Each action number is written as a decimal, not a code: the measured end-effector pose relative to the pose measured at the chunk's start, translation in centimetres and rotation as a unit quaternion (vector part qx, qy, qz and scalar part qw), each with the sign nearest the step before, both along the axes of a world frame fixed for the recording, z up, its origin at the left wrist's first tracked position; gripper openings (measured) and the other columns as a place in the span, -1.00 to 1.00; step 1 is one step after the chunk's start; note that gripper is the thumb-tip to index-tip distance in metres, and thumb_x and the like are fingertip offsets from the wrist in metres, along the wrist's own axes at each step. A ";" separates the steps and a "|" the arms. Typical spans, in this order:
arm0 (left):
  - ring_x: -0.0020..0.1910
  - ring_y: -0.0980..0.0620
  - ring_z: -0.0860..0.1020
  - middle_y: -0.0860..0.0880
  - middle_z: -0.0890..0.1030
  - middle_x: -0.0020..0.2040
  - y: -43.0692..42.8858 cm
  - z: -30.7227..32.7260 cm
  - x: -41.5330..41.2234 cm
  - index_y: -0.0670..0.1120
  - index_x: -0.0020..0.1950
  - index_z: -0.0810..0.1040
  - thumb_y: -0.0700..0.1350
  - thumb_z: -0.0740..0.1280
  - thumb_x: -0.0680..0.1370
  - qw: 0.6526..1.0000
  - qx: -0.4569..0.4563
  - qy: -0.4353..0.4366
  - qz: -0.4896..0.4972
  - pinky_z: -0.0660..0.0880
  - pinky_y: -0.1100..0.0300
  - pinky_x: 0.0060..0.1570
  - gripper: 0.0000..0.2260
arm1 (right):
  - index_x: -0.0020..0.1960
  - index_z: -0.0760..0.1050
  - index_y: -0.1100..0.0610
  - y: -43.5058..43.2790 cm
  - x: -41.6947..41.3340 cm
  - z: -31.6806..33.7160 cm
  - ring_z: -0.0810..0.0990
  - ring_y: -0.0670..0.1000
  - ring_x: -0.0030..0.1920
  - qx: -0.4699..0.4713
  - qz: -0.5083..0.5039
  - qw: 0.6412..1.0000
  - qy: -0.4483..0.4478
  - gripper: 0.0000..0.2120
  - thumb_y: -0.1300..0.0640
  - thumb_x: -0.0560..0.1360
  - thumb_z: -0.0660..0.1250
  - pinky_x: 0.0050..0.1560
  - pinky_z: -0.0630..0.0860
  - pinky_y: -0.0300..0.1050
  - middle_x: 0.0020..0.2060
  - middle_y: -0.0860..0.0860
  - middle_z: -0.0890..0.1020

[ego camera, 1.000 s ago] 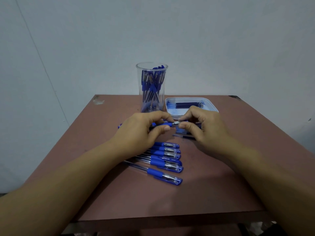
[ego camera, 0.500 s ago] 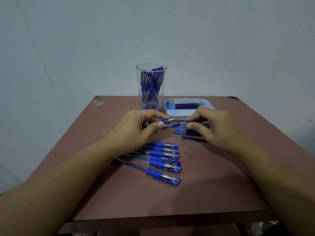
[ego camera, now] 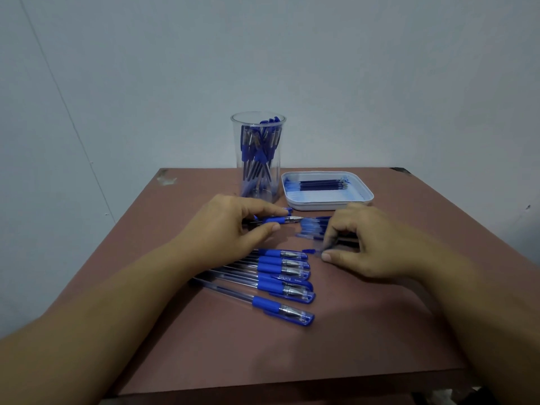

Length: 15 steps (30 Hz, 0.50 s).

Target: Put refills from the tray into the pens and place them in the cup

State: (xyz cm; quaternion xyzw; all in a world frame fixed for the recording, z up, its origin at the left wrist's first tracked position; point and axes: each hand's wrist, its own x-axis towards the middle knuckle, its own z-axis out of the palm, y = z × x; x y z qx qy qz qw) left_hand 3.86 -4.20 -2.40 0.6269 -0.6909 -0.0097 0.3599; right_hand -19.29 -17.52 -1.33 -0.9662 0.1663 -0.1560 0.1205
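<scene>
A: Done?
B: Many pens [ego camera: 260,147] are stood in the cup [ego camera: 258,182]. Before it, one pen [ego camera: 276,220] is gripped by the left hand [ego camera: 230,226], and seemingly a cap [ego camera: 311,251] is pinched by the right hand [ego camera: 365,244].
A: Left?
B: The row of pens [ego camera: 280,283], some refills [ego camera: 323,184].

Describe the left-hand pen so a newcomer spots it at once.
On the brown table, just in front of the clear cup, the left hand grips one pen with a blue grip. Unlike the capped pens lying in a row nearer the person, its metal tip is bare.
</scene>
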 end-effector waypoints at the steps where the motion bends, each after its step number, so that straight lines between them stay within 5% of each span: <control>1: -0.16 0.12 0.64 0.29 0.65 -0.04 0.0 0.0 0.1 0.19 0.19 0.63 -0.03 0.42 0.53 1.000 -0.002 -0.002 -0.003 0.59 0.14 -0.11 -0.75 | -0.18 0.55 -0.11 0.0 0.0 0.0 0.47 -0.21 -0.03 0.001 -0.001 1.000 0.007 -0.89 -0.09 0.40 0.46 -0.04 0.43 -0.26 -0.19 -0.25 0.56; 10: -0.12 0.35 0.60 0.32 0.63 -0.10 -0.1 -0.1 0.0 0.17 0.15 0.65 -0.04 0.46 0.50 1.000 -0.002 -0.005 -0.030 0.49 0.43 -0.13 -0.76 | -0.04 0.58 -0.06 0.7 1.6 -0.4 0.53 -0.16 -0.11 -0.044 -0.014 0.987 -0.152 -0.73 -0.22 0.48 0.24 -0.13 0.42 -0.29 -0.18 -0.20 0.58; 15: -0.13 0.33 0.60 0.36 0.60 -0.11 -0.1 0.0 0.0 0.21 0.13 0.64 0.00 0.46 0.48 0.999 -0.011 0.003 -0.037 0.51 0.41 -0.12 -0.76 | -0.07 0.63 0.00 1.1 2.8 -1.1 0.53 -0.14 -0.19 -0.035 0.019 0.983 -0.182 -0.83 -0.06 0.51 0.34 -0.17 0.37 -0.38 -0.24 -0.19 0.58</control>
